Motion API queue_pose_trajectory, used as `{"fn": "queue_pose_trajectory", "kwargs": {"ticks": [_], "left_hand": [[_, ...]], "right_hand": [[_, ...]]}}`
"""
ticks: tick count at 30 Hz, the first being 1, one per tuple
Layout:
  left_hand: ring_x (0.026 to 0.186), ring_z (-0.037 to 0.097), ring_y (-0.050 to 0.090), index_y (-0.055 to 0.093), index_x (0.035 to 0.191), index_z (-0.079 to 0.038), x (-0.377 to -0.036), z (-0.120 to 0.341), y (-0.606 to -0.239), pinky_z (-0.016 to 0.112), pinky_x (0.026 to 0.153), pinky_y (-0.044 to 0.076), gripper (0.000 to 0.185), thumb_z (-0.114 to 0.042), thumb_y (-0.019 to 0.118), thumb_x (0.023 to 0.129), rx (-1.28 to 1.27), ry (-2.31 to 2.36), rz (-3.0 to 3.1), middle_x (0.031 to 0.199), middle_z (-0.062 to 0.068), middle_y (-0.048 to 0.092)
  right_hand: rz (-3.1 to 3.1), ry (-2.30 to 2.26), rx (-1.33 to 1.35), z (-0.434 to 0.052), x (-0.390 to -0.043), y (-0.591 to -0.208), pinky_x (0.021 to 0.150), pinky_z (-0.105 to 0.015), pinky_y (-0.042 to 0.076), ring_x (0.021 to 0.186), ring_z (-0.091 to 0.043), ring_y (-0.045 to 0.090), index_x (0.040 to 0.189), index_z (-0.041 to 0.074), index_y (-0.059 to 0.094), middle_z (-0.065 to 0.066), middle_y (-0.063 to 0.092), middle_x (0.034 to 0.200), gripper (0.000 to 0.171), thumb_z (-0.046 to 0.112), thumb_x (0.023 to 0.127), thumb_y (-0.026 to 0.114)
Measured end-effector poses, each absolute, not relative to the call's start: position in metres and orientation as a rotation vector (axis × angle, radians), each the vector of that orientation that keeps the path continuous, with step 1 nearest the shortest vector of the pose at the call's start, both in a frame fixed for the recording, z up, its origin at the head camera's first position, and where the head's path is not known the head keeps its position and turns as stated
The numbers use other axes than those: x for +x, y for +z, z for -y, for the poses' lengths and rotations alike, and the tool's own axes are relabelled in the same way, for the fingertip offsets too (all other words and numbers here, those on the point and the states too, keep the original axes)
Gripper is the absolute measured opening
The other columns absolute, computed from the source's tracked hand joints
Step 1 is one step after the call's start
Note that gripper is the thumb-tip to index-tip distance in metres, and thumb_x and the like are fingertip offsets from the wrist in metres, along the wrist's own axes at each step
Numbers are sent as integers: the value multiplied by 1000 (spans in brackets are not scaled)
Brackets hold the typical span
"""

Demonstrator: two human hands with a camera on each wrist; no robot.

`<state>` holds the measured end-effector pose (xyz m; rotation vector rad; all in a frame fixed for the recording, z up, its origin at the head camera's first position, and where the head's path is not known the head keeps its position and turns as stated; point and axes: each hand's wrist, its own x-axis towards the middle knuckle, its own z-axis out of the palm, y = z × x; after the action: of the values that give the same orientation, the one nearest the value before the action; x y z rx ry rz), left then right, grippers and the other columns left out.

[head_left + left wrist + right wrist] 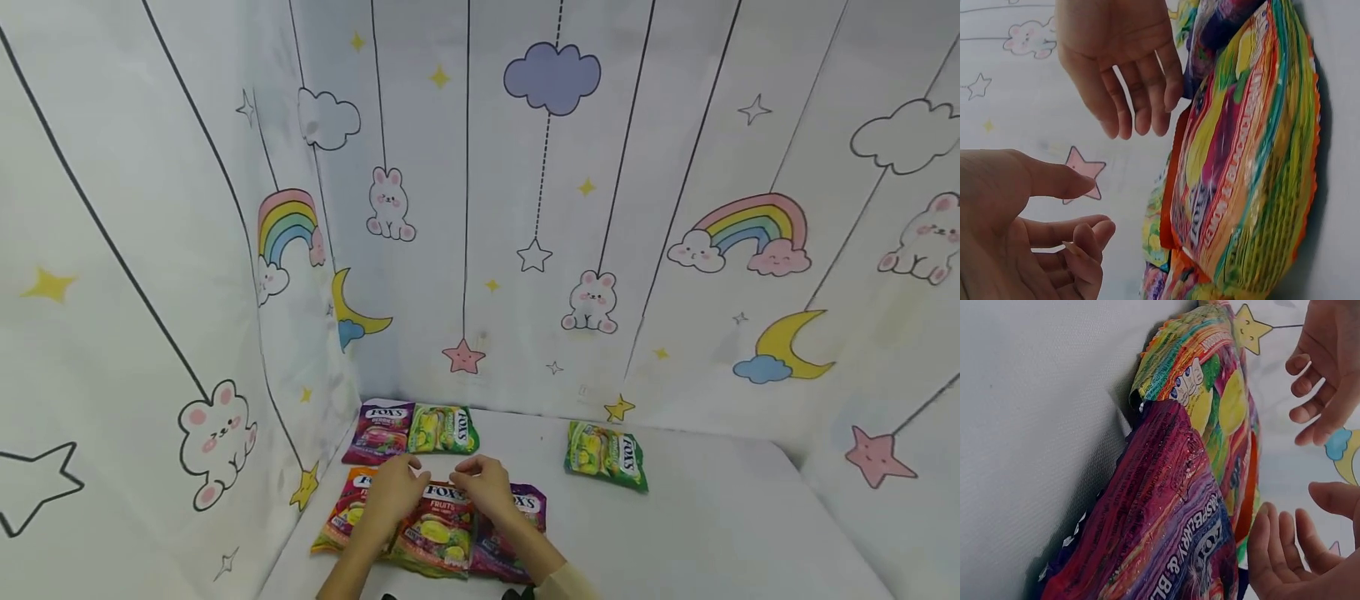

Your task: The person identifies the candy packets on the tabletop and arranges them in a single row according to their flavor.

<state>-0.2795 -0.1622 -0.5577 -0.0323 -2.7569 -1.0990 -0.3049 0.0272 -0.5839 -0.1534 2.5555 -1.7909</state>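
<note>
On the white worktop [712, 517], the left hand [396, 492] hovers with relaxed, empty fingers over the orange crinkly foil candy bag [438, 533]; the right hand [486, 487], likewise loose and holding nothing, hangs just beside it. The bag looks light, soft and slippery, best pinched at its crimped top edge. A purple bag [517, 533] touches it on the right; a green bag [606, 454] lies apart.

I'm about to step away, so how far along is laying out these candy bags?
Five bags lie in two rows at the left wall. Both hands, left hand and right hand, hover open over the middle front bag, gripping nothing. One green bag lies apart to the right, not yet in a row.
</note>
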Motion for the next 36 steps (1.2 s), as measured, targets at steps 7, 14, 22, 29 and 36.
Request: {"fn": "queue_pose_trajectory", "kwargs": {"ticks": [7, 14, 22, 29, 36], "left_hand": [[68, 19, 61, 72, 114, 3, -286, 181, -561, 37, 56, 51, 34, -24, 75, 94, 42, -1054, 2751, 91, 11, 67], [89, 37, 66, 70, 115, 6, -296, 212, -569, 53, 71, 56, 37, -24, 74, 93, 146, -962, 2732, 107, 23, 67], [92, 44, 63, 70, 113, 6, -304, 237, -575, 59, 75, 53, 38, -25, 74, 91, 224, -909, 2730, 105, 27, 62], [95, 50, 60, 65, 117, 9, -309, 247, -576, 63, 76, 50, 44, -26, 72, 93, 229, -871, 2735, 107, 32, 60], [94, 53, 60, 64, 116, 12, -321, 253, -576, 64, 77, 49, 47, -27, 70, 91, 245, -798, 2736, 106, 34, 60]], "right_hand": [[-2537, -1841, -144, -19, -311, -592, 66, -35, 61, 74, -21, 69, 97, 6, 73, -3, 68, 82, 13, 16, 91, 80], [-2608, -1761, -108, -6, -316, -593, 61, -28, 57, 69, -12, 65, 95, 10, 74, 2, 67, 81, 11, 19, 91, 80], [-2618, -1733, -165, 5, -323, -585, 61, -29, 58, 69, -12, 67, 98, 8, 75, 2, 69, 83, 13, 18, 92, 80], [-2572, -1766, -228, 16, -327, -587, 60, -29, 56, 70, -13, 67, 100, 7, 73, 2, 69, 84, 13, 17, 93, 78], [-2571, -1773, -225, 26, -332, -587, 62, -29, 58, 72, -12, 67, 102, 4, 72, 2, 69, 84, 15, 14, 93, 78]]}}
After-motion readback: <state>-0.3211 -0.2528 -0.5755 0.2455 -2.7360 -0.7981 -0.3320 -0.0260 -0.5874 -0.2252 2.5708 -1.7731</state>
